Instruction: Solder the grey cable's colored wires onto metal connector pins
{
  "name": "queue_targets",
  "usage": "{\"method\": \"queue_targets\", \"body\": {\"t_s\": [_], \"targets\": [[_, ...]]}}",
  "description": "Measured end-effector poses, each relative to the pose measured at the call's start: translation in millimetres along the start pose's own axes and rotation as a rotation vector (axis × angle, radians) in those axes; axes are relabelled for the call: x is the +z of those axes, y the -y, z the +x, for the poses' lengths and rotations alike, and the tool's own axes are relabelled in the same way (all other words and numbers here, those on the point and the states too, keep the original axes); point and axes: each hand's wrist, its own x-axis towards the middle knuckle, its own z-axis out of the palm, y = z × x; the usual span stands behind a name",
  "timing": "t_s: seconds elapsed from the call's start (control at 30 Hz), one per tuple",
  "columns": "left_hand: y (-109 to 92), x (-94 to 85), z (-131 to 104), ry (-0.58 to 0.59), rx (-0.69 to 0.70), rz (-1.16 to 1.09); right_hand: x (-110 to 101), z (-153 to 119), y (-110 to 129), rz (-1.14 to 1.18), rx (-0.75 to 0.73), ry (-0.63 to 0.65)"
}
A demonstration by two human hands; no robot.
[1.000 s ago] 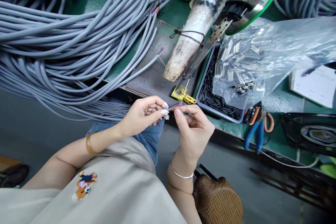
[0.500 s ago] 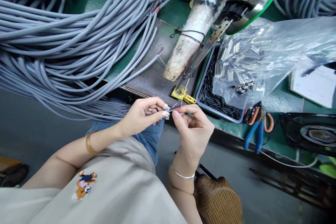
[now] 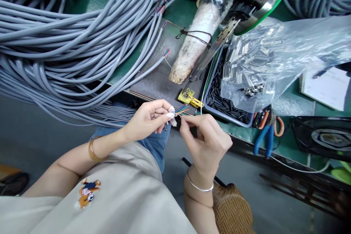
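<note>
Near the table's front edge, my left hand (image 3: 148, 119) is closed in a pinch around the stripped end of a cable. Its thin coloured wires (image 3: 182, 109), blue, green and orange-red among them, fan out past the fingertips, which have white coverings. My right hand (image 3: 208, 139) is closed too, thumb and forefinger pinching the tip of one reddish wire just right of the bunch. A thin white strand (image 3: 202, 98) rises from behind the right hand's knuckles; whether the hand holds it I cannot tell. Just above the hands lies a yellow clip-like tool (image 3: 193, 98).
Grey cables (image 3: 90, 36) cover the table's left side. A soldering iron-like rod (image 3: 214, 51) and a wrapped white tube (image 3: 189, 55) point toward me. Right of them stand a blue tray (image 3: 216, 111) of black sleeves, a plastic bag (image 3: 290, 55) and blue-handled pliers (image 3: 264, 139).
My right hand has shifted right and slightly down, its fingertips drawn away from the bunch with one wire. The coloured wires have spread apart. My left hand stays nearly in place.
</note>
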Motion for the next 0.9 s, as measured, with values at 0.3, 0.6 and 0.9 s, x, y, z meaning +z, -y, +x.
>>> {"method": "queue_targets", "body": {"t_s": [0.3, 0.6, 0.9], "targets": [[-2.1, -1.4, -0.5, 0.010, -0.007, 0.008, 21.4, -1.9, 0.0, 0.501, 0.506, -0.016], [1.2, 0.5, -1.0, -0.028, 0.055, 0.004, 22.0, 0.3, 2.1, 0.453, 0.527, -0.015], [8.2, 5.0, -5.0, -0.127, 0.099, 0.012, 22.8, 3.4, 10.6, 0.357, 0.468, -0.059]]}}
